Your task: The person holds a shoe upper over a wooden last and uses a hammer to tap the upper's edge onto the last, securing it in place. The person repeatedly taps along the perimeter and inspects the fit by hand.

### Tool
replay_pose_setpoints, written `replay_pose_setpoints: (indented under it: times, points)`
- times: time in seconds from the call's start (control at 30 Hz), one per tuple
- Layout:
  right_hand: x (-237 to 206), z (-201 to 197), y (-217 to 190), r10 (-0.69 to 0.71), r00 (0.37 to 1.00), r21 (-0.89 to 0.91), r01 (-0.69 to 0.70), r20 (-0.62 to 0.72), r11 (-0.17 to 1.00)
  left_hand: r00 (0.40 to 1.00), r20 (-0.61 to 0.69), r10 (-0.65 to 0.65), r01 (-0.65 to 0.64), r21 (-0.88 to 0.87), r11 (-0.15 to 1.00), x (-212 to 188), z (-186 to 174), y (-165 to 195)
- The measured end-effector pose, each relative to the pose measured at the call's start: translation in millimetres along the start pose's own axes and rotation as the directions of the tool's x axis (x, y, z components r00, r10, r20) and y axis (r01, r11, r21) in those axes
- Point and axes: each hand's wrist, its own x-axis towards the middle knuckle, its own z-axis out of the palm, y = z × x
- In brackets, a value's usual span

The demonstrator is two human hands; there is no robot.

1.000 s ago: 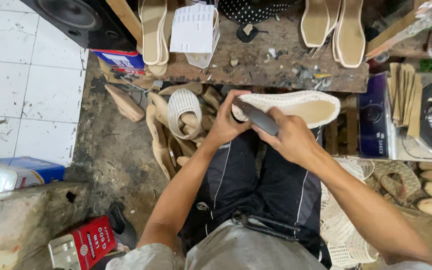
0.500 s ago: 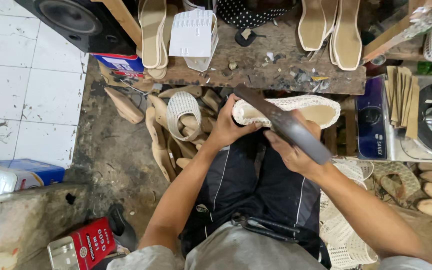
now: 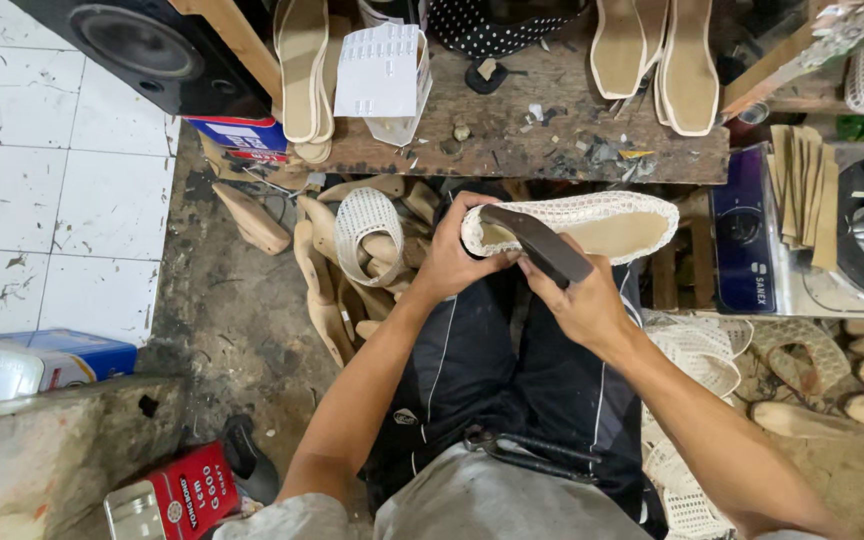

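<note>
A cream mesh shoe upper on a last (image 3: 602, 222) lies across my lap, sole side up. My left hand (image 3: 457, 255) grips its heel end on the left. My right hand (image 3: 577, 300) holds a dark flat metal tool (image 3: 537, 242) with its head resting on the heel edge of the shoe, right beside my left thumb. Dark pliers (image 3: 522, 450) rest on my lap near my waist.
A worn wooden bench (image 3: 512, 140) ahead carries beige insoles (image 3: 302, 65), more insoles (image 3: 657, 55) and a white card. Wooden lasts (image 3: 327, 270) are heaped at the left of my knees, mesh uppers (image 3: 697, 350) at the right. A black speaker (image 3: 142, 45), stove (image 3: 812, 235) and red tin (image 3: 187, 490) surround me.
The right hand swung the dark tool out over the shoe and then brought it back down onto the heel end. The left hand kept its grip on the shoe.
</note>
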Motion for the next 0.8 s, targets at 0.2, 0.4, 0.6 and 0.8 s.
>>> replay_pose_setpoints:
  times: [0.2,0.4,0.6,0.8]
  points:
    - [-27.9,8.7,12.6,0.133,0.966,0.471,-0.013,-0.222,0.882,1.0,-0.019,-0.002,0.003,0.069,0.998,-2.9,1.2,3.2]
    - [-46.7,4.2,21.8,-0.026,0.937,-0.042,0.012,-0.348,0.999,0.998,0.013,0.056,-0.057,0.079,0.995,-5.0,-0.2,2.2]
    - [-50.1,4.1,35.3,0.15,0.971,-0.118,-0.173,-0.185,0.978,1.0,0.017,-0.011,0.009,0.096,0.995,-4.0,0.6,4.0]
    - [-63.3,-15.7,41.5,0.122,0.981,-0.165,-0.147,-0.151,0.975,1.0,0.001,0.018,-0.018,0.129,0.992,-4.9,3.1,8.6]
